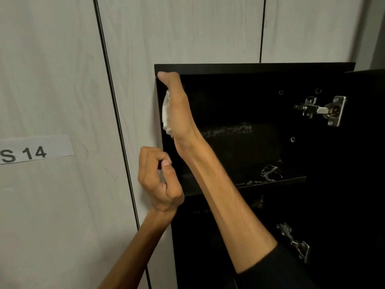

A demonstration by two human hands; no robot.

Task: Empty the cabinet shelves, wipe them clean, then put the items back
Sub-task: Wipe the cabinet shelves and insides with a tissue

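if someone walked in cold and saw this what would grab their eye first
First, the right hand pressing a white cloth flat against the left inner wall of the open black cabinet, near its top. Just below, the left hand hovers at the cabinet's front edge with fingers curled, holding nothing visible. Off to the left, a paper label reading S 14 stands out on the pale panel.

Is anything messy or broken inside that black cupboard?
Nothing looks broken. The shelf carries whitish smudges, maybe dust or reflections. The right hand presses a white cloth against the left inner wall.
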